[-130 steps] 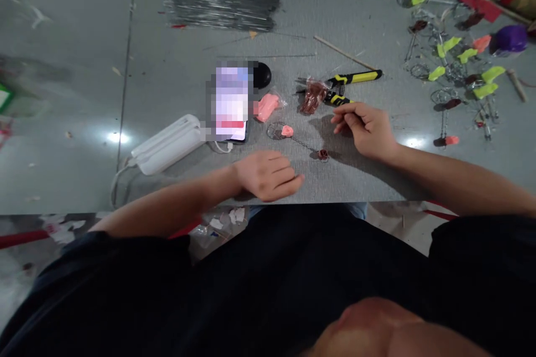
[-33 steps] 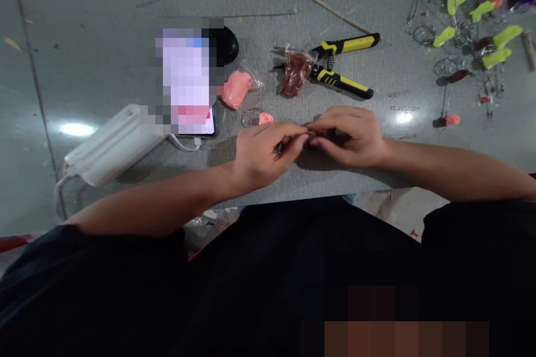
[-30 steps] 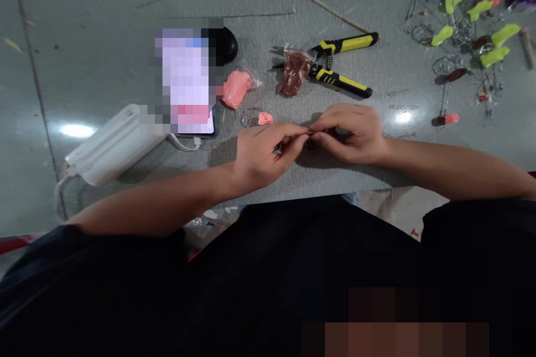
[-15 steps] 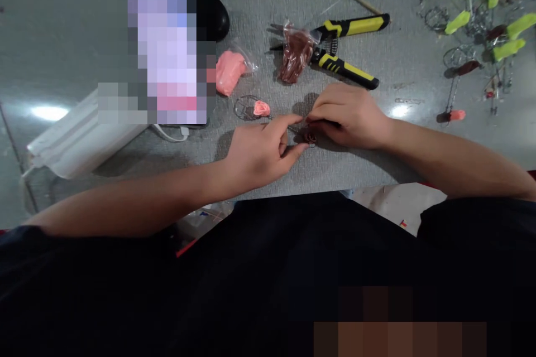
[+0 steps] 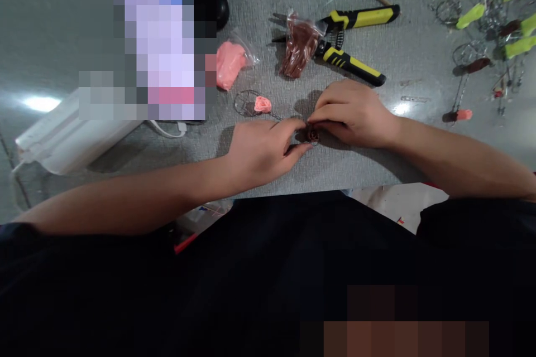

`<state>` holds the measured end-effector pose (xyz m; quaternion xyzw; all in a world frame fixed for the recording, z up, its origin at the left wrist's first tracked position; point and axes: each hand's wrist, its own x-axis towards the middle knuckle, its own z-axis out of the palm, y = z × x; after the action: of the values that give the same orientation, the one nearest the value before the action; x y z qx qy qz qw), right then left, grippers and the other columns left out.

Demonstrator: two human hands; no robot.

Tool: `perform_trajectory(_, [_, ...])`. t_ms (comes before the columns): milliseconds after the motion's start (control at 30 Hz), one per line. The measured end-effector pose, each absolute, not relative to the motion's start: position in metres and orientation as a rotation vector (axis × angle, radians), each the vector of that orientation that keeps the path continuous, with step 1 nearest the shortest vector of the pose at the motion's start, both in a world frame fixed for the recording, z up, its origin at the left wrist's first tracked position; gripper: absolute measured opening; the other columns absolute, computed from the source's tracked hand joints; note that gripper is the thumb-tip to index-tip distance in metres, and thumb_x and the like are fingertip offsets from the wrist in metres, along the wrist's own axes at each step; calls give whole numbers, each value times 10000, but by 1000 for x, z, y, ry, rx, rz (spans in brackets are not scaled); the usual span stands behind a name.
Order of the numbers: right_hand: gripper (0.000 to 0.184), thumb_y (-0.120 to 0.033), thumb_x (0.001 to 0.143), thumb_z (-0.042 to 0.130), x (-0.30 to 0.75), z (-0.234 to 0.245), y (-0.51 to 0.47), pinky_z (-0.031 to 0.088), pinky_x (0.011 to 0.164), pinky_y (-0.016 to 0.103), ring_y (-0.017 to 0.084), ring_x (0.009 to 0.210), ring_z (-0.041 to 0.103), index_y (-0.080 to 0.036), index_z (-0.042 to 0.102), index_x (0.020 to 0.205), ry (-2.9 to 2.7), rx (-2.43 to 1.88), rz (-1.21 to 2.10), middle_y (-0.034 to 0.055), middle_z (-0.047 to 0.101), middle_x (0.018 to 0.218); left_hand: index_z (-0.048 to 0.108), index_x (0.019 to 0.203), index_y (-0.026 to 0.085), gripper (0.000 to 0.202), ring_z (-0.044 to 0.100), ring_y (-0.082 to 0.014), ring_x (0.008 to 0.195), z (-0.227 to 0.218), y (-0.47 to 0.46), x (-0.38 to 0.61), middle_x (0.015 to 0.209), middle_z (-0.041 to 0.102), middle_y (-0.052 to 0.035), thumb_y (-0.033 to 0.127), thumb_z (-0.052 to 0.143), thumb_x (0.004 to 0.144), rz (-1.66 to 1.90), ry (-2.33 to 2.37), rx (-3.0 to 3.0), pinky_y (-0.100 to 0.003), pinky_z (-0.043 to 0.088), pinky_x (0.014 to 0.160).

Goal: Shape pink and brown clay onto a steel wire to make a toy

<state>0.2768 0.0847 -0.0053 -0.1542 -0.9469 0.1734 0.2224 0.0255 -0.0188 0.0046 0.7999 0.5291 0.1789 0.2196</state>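
Bag (image 5: 302, 42) with brown lump (image 5: 294, 60) on pliers (image 5: 334, 57); second bag (image 5: 248, 54), pink lump (image 5: 229, 64); hands (image 5: 263, 150) (image 5: 355, 114) at brown rosette (image 5: 312, 135), grip unclear

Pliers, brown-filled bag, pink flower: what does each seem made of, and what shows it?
Pliers: handles seem dull plastic or rubber, moulded in black and yellow; spring probably metal, dark with thin coils. Bag: clear, glossy plastic, from its creases and highlights. Pink flower: matte, perhaps clay, from its folded petals.
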Motion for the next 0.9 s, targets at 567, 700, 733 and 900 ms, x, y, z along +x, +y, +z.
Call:
perform_trajectory(567, [333,-273,1166,447,285,-3,86,459,889,382,214,1012,700,-256,754,1293,-2716,-491,618,57,779,1135,831,1161,263,283,691,-222,706,12,-14,31,628,648,5,496,693,1076,360,1466,2198,-349,412,675])
perform_trajectory(700, [351,-221,1132,434,287,1,84,444,916,385,213,1034,672,-247,755,1273,-2755,-484,602,55,743,1138,831,1159,258,281,661,-204,670,13,-14,31,630,654,9,484,682,1081,353,1459,2219,-343,378,652])
perform_trajectory(733, [345,-211,1125,438,288,1,83,440,908,379,207,1026,668,-244,756,1253,-2759,-473,581,51,736,1123,831,1159,259,275,656,-201,664,13,-14,31,631,656,10,477,681,1082,353,1459,2223,-342,371,646])
perform_trajectory(900, [288,-192,1101,483,288,2,82,427,847,372,190,960,670,-245,759,1162,-2701,-426,498,34,730,1058,833,1132,277,272,655,-208,657,11,-14,30,622,654,5,486,666,1085,408,1446,2227,-350,352,627])
